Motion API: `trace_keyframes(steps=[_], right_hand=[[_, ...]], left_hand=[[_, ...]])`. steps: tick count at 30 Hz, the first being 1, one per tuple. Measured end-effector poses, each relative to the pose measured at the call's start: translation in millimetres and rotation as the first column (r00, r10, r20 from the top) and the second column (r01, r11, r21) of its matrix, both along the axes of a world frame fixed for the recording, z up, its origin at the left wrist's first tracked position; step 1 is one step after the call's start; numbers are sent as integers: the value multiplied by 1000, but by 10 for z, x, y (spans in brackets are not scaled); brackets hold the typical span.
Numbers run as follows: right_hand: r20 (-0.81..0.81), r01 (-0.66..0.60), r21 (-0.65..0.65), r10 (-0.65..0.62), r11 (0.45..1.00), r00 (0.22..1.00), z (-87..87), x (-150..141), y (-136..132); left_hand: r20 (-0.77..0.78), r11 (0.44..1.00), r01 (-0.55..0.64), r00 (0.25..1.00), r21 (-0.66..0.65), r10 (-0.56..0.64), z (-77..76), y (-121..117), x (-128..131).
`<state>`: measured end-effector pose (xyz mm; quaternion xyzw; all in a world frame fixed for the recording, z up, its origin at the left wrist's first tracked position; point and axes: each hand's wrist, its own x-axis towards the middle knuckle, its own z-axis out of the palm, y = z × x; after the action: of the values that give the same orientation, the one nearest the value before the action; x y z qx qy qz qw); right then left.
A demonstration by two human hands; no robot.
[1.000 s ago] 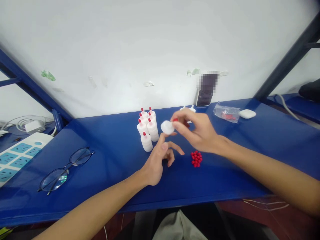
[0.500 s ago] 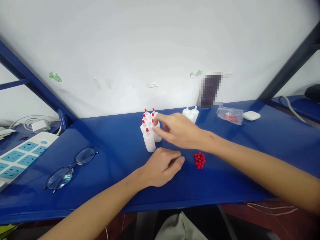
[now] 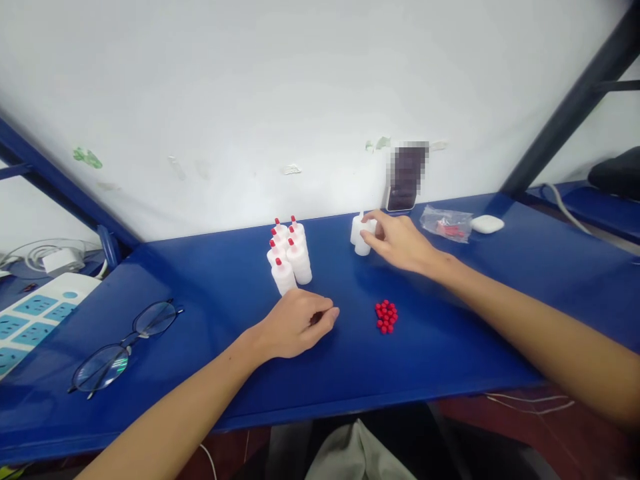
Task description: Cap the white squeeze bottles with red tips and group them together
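Fingers (image 3: 321, 306) of the left hand (image 3: 293, 325) are curled narrow, and I cannot tell whether they hold something; right of this hand lie small red caps (image 3: 387, 316), and just beyond the same hand stand red-capped white squeeze bottles (image 3: 301, 265). Farther, the right hand (image 3: 403, 245) is half-closed at uncapped white squeeze bottles (image 3: 362, 248), whether gripping I cannot tell; beyond it leans a smartphone (image 3: 401, 200).
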<state>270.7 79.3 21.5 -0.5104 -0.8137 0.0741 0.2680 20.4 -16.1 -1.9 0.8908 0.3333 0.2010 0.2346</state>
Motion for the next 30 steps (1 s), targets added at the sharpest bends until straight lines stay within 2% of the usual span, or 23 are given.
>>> trace_keyframes(steps=[4, 6, 8, 10, 11, 14, 18, 20, 23, 26, 28, 30], right_hand=[[-67, -48, 5, 49, 999, 997, 29, -7, -60], [-138, -178, -47, 170, 983, 976, 58, -18, -129], [-253, -365, -139, 323, 921, 912, 87, -39, -212], [-368, -482, -185, 394, 857, 842, 101, -57, -282], [-403, -496, -178, 396, 850, 825, 97, -62, -305], [-424, -452, -95, 375, 887, 824, 36, -40, -325], [-450, -405, 18, 369, 914, 813, -66, 30, -292], [-381, -417, -54, 367, 907, 849, -60, 51, -277], [-158, -454, -286, 426, 844, 891, 22, 67, -273], [-25, -471, -402, 505, 785, 863, 107, 89, -313], [49, -449, -464, 528, 764, 848, 139, 101, -366], [123, -412, -496, 531, 765, 838, 157, 102, -428]], left_hand=[[82, 999, -37, 996, -5, 37, 13, -38, 21], [172, 995, -101, 980, -3, 100, 10, -77, 50], [263, 983, -184, 948, -10, 180, -9, -113, 84], [328, 969, -247, 914, -19, 240, -40, -133, 114], [348, 964, -265, 902, -25, 256, -56, -136, 127], [361, 961, -267, 891, -73, 275, -85, -116, 154], [329, 975, -173, 921, -137, 209, -55, -77, 175], [299, 980, -127, 940, -152, 167, -28, -69, 184], [266, 970, -124, 947, -210, 179, -4, -74, 191], [280, 958, -112, 941, -266, 188, 0, -81, 187], [302, 947, -82, 936, -310, 180, 0, -78, 177], [335, 931, -49, 925, -362, 179, 2, -69, 166]])
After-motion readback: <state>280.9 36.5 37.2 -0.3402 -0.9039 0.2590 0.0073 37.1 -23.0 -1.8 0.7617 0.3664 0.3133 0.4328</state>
